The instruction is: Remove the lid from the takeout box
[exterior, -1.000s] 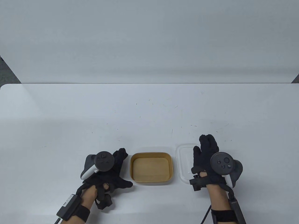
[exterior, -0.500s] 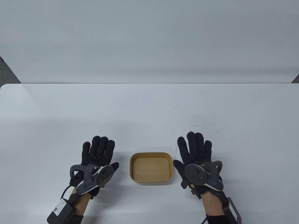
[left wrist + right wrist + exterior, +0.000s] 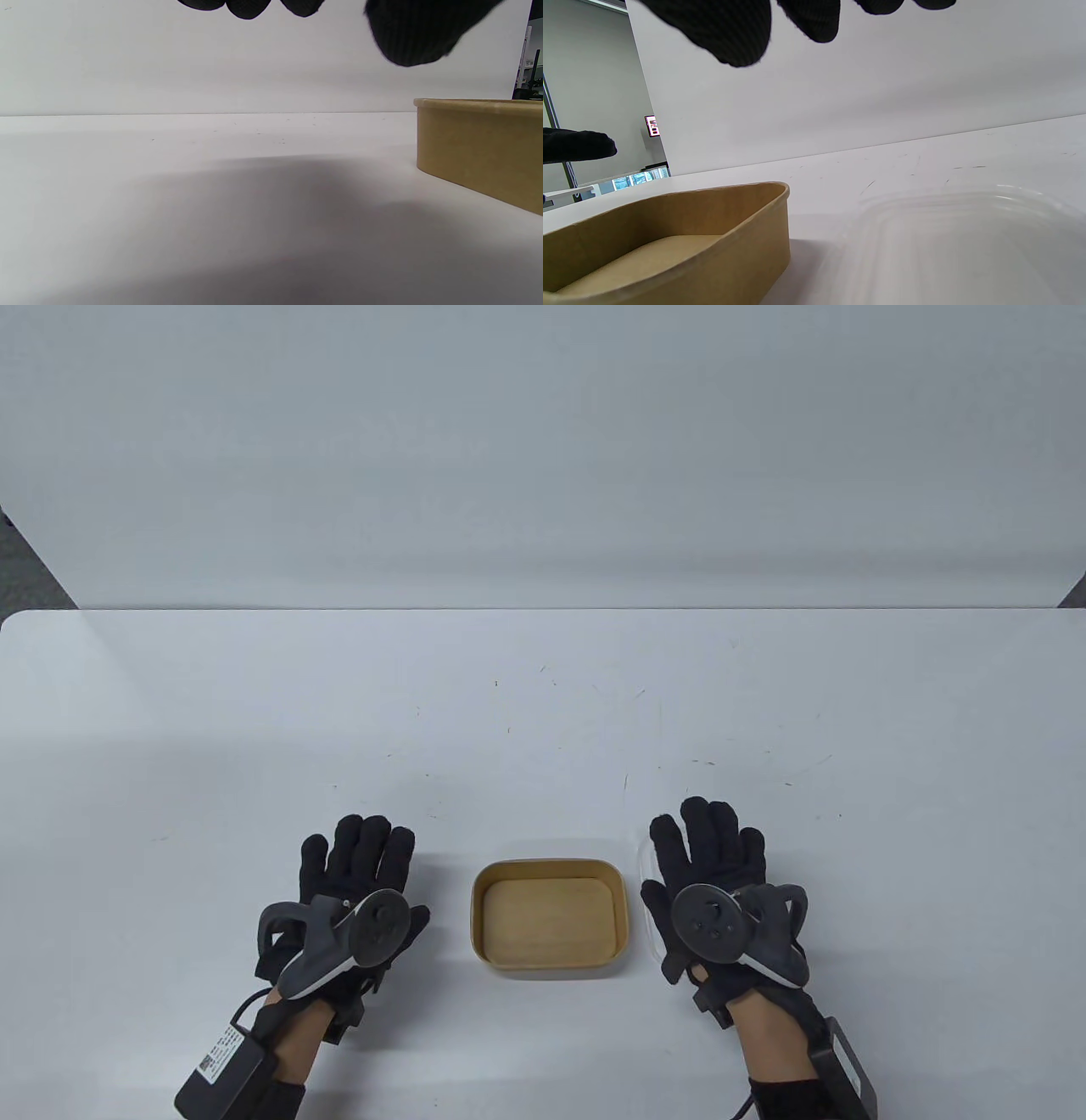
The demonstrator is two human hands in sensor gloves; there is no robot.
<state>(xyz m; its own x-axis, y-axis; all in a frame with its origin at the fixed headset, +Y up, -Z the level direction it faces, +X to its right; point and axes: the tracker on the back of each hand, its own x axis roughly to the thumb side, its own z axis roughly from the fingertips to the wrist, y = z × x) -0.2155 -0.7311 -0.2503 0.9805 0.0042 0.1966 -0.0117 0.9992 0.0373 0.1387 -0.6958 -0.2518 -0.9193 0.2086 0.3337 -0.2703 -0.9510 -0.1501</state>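
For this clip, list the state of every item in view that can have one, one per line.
takeout box: open, lid off, nothing inside, upright on the table.
clear lid: off the box, lying on the table on the box's right, under the right hand.
left hand: fingers spread, holding nothing.
right hand: fingers spread above the lid, gripping nothing.

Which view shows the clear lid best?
The right wrist view: the lid lies on the table beside the box, with its ridged rim plain. In the table view the right hand covers all but a thin edge. The left wrist view shows none of it.
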